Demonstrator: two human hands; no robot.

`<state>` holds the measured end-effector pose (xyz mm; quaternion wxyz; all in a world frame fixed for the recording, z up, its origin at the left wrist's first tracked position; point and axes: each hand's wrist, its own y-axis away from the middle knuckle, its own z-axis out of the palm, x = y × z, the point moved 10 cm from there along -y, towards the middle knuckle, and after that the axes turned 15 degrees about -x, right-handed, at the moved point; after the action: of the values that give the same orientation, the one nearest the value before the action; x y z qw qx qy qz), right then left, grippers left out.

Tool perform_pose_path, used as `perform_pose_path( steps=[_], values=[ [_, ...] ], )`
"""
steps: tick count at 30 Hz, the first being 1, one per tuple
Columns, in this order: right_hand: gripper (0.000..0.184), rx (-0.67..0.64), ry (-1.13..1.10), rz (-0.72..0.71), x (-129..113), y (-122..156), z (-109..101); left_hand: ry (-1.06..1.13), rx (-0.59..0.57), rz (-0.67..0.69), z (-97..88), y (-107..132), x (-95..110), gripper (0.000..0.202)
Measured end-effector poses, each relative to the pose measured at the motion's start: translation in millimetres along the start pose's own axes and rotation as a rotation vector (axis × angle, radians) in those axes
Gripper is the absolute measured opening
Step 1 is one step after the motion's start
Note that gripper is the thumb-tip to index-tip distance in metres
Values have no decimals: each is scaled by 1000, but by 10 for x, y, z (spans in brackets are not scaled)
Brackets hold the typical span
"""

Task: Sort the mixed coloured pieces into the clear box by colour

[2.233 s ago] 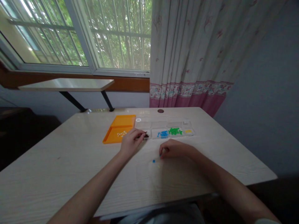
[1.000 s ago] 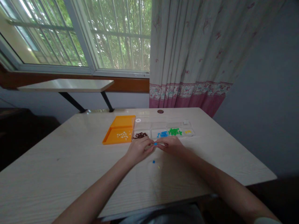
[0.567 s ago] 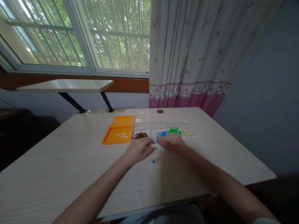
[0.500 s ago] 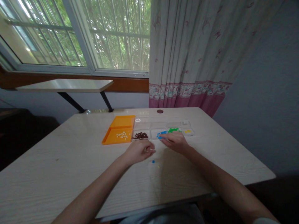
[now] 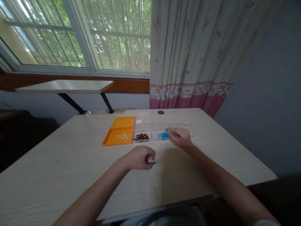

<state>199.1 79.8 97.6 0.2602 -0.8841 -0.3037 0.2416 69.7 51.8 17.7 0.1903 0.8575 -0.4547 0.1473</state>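
My left hand (image 5: 140,158) is just above the table, its fingers curled but apart, with a gap between thumb and forefinger. Beside the thumb tip lies a small blue piece (image 5: 154,163); whether they touch I cannot tell. A tiny yellowish piece (image 5: 159,168) rests close by. Over the clear divided tray (image 5: 155,126), my right hand (image 5: 181,137) pinches a small blue piece (image 5: 166,130) at its fingertips. Blue pieces (image 5: 162,135) fill part of a compartment below those fingers. Green (image 5: 172,132) shows between the fingers, and the hand hides most of the green pile.
Dark brown pieces (image 5: 142,137) lie in the tray's left compartment. An orange open case (image 5: 110,138) holds white pieces (image 5: 124,136) to the left. At the right end, yellow pieces (image 5: 190,132) are partly visible. A raised shelf (image 5: 68,86) stands at the back left.
My right hand has lifted slightly from the blue pieces, with a blue piece at its fingertips. My left hand has come nearer me, its fingers parting beside the loose blue piece.
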Motion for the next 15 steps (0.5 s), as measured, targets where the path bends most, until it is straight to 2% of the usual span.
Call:
perform_pose_path(
  steps=[5, 8, 12, 15],
  values=[
    [28, -190, 9, 261, 396, -1, 257, 12, -11, 17, -6, -13, 51, 14],
    [32, -303, 46, 341, 515, 24, 383, 14, -2, 27, -17, -14, 73, 14],
    [29, -405, 45, 311, 417, 18, 486, 22, 7, 21, -21, -12, 68, 15],
    [25, -486, 43, 204, 223, 10, 582, 20, 13, 32, -17, -14, 79, 17]
  ],
)
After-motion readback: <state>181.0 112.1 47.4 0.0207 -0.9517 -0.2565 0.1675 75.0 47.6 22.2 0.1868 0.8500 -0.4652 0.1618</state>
